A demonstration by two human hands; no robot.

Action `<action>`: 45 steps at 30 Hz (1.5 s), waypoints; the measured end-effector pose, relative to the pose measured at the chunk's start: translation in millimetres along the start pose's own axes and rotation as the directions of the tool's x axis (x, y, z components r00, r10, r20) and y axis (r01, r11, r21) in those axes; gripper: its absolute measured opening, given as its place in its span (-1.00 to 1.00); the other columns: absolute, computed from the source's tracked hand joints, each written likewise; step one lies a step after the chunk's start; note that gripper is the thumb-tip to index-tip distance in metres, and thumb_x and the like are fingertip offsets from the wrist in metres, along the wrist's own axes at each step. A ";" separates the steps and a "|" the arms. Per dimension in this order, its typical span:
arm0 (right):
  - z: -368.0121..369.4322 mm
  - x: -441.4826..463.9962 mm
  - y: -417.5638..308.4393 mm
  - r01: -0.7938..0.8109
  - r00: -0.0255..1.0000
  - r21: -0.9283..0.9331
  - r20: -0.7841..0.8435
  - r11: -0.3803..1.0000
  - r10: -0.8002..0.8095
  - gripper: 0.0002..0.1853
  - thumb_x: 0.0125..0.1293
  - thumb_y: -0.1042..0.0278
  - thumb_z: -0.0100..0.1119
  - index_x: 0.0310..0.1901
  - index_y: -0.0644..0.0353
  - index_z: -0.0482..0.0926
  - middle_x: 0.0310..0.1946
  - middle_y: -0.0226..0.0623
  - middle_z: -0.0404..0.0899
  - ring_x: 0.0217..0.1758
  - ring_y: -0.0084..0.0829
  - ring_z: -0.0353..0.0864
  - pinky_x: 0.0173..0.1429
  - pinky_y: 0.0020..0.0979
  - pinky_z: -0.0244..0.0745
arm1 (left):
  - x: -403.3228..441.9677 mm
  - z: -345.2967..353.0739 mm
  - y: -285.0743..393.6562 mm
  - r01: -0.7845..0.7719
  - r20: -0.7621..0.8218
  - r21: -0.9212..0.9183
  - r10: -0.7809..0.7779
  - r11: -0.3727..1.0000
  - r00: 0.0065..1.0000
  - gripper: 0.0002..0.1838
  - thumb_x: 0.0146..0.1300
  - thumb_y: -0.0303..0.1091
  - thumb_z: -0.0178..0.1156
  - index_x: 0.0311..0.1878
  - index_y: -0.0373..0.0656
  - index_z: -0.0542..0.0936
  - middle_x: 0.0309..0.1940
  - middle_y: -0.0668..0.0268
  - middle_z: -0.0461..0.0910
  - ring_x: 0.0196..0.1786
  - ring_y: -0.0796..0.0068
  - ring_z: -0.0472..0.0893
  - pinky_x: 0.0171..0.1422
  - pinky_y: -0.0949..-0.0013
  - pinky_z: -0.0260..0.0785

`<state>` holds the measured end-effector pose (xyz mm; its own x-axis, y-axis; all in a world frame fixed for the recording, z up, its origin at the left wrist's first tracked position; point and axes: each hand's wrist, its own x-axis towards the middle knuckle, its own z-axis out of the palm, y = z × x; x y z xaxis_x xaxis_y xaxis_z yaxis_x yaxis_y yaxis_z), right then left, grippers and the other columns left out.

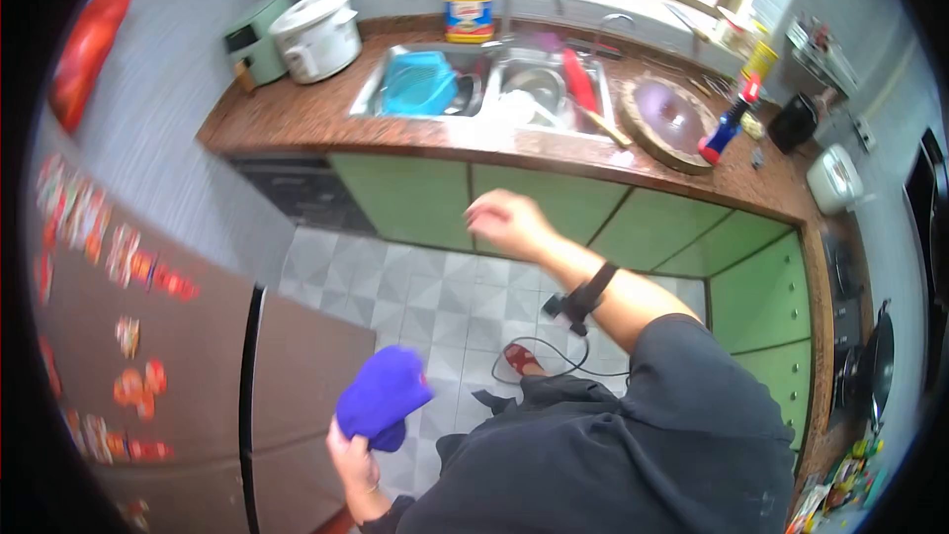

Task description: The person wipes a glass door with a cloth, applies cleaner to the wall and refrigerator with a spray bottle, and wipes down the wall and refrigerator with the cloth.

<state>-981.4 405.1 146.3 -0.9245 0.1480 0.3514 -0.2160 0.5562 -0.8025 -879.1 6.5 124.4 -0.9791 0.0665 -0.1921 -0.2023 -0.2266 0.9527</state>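
Observation:
In the lower left, my left hand grips a folded purple cloth by its lower end. The cloth hangs in the air beside the brown fridge, with a small red mark on its right edge. My right hand is raised in front of the green cabinet doors, below the counter edge. Its fingers are loosely curled together, with nothing visible in them. A black strap with a small device circles the right forearm.
A double sink holds a blue basket, a pot and a red-gloved-looking item. A round chopping board and spray bottle stand right of it. The brown fridge borders the left; a black cable lies on the floor.

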 end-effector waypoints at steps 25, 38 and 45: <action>-274.7 23.3 48.5 -0.057 0.998 -0.227 -0.024 0.972 0.053 -0.33 0.14 0.38 0.24 0.29 0.23 0.21 0.13 -0.20 0.34 -0.01 -0.41 0.43 0.14 -0.41 0.30 | -27.8 -76.0 19.3 0.098 -0.863 -0.098 -0.134 0.990 0.487 -0.81 0.09 -0.61 0.08 -0.20 -0.26 0.55 -0.31 0.20 0.62 -0.25 0.26 0.64 -0.09 0.22 0.51; 332.3 -64.3 -160.6 -0.149 0.408 0.525 0.805 0.838 -0.431 -0.40 0.00 0.44 0.35 0.15 0.20 0.41 -0.13 -0.31 0.51 -0.14 -0.44 0.50 -0.01 -0.39 0.42 | -47.5 -203.2 3.2 -0.327 -0.836 -0.327 -0.110 0.887 0.538 -0.71 0.10 -0.58 0.01 -0.07 -0.29 0.50 -0.18 0.19 0.59 -0.08 0.26 0.59 0.10 0.21 0.44; 422.0 -84.3 -209.6 -0.017 0.593 0.438 0.728 0.899 -0.343 -0.55 -0.03 0.41 0.36 -0.05 0.18 0.47 -0.28 -0.29 0.55 -0.25 -0.40 0.51 -0.07 -0.38 0.43 | -94.9 -257.9 36.5 -0.330 -0.701 -0.374 -0.031 0.866 0.713 -0.70 0.10 -0.58 0.02 -0.05 -0.29 0.49 -0.16 0.18 0.59 -0.09 0.25 0.59 0.07 0.21 0.45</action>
<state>-990.8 -69.1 81.4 -0.7031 -0.6985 0.1331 -0.3159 0.1392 -0.9385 -798.7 -258.7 116.8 -0.7054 -0.6265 -0.3315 0.1407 -0.5821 0.8009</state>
